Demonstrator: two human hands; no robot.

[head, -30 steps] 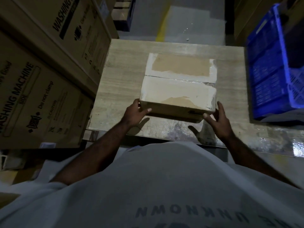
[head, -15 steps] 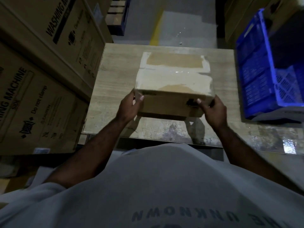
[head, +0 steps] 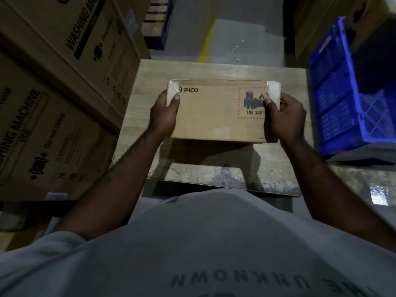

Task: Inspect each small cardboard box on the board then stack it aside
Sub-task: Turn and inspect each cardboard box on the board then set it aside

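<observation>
A small cardboard box (head: 216, 112) is held up above the wooden board (head: 214, 71), tilted so its long side faces me. That face shows the word PICO at the top left and a red-bordered battery label reading UN 3481 at the right. My left hand (head: 165, 113) grips the box's left end, thumb on the taped corner. My right hand (head: 282, 115) grips the right end, thumb over the label. The box casts a shadow on the board beneath it. No other small box is visible on the board.
Large washing machine cartons (head: 53, 99) are stacked close along the left. A blue plastic crate (head: 342, 93) stands at the right of the board. Beyond the board lies grey floor with a yellow line (head: 205, 46). The board's near edge (head: 214, 185) is worn and stained.
Both hands lifted the box off the board and tipped it toward me, so the torn top no longer shows and the printed side face does.
</observation>
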